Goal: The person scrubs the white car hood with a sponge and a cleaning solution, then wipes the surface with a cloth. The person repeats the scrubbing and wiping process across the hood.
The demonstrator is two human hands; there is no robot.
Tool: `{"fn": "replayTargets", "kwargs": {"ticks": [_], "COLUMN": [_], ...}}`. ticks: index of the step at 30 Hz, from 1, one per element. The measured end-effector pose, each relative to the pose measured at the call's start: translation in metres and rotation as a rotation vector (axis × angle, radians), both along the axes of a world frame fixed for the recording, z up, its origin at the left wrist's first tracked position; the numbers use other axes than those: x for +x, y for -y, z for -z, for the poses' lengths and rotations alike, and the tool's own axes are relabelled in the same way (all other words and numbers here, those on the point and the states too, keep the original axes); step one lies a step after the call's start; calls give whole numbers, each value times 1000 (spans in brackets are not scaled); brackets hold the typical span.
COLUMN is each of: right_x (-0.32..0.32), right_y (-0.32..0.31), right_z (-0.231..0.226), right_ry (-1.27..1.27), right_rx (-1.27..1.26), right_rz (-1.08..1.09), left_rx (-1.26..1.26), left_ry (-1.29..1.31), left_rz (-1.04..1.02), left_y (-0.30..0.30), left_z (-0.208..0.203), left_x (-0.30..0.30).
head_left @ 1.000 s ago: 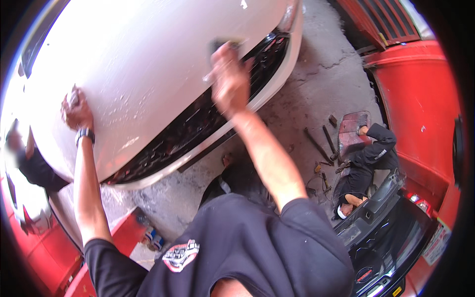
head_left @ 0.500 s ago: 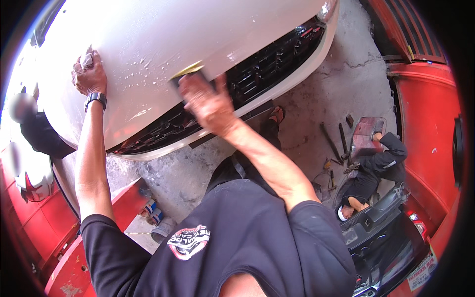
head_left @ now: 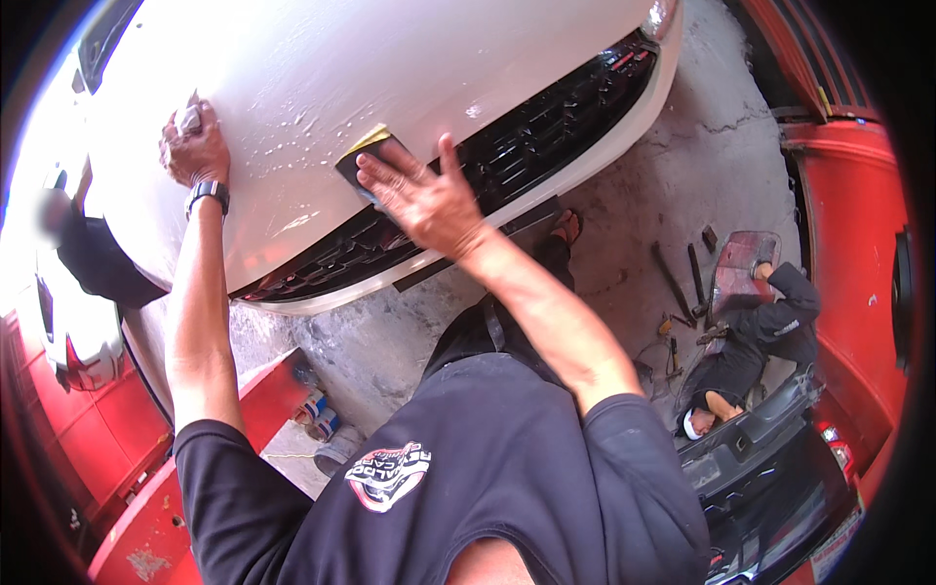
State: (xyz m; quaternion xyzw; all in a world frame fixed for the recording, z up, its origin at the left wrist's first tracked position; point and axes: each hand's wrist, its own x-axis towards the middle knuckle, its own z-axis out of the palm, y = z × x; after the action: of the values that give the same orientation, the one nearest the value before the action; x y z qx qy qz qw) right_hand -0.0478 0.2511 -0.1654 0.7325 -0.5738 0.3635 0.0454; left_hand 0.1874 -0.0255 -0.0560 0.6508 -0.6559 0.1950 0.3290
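Observation:
Beaded with water, the light-coloured car hood (head_left: 283, 185) stretches out in front of me. At its front edge my right hand (head_left: 429, 202) presses a folded sheet of dark sandpaper (head_left: 353, 175) with a yellow edge flat against the paint. The fingers lie long over the sheet and the thumb sticks out. Farther left, my left hand (head_left: 197, 156) rests on the hood, its fingers curled round a small greyish-white lump (head_left: 188, 120) whose kind I cannot make out. Below the hood's edge runs the black grille (head_left: 526, 122).
At the right a person in dark clothes (head_left: 751, 341) crouches by a black car part (head_left: 770, 487) and several tools (head_left: 673, 278) on the concrete floor (head_left: 624, 224). Cans (head_left: 320, 417) stand at lower left near a red panel (head_left: 258, 400). Another person's dark sleeve (head_left: 102, 258) shows at far left.
My right hand has shifted slightly right, and its motion blur has lessened. The left hand stays on the hood with the lump. The whole view has shifted a little.

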Motion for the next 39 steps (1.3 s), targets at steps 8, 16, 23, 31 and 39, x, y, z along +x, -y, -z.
{"fn": "replayTargets", "kwargs": {"ticks": [8,16,23,31,39], "right_x": [-87,-167,-38,-248,-139], "right_y": [11,2,-22,43,-16], "right_z": [-14,7,7,-6,15], "right_ry": [343,35,380,170,108], "right_rx": [-119,-49,42,-139,43], "right_rz": [367,416,262,762,445], "left_rx": [-17,6,3,9,-2], "left_ry": [54,-10,38,-7,43], "left_rz": [-1,11,-10,39,0], "left_y": [5,3,0,0,-5], "left_z": [-3,-2,0,-7,-7], "left_x": [-4,2,5,-8,8]}}
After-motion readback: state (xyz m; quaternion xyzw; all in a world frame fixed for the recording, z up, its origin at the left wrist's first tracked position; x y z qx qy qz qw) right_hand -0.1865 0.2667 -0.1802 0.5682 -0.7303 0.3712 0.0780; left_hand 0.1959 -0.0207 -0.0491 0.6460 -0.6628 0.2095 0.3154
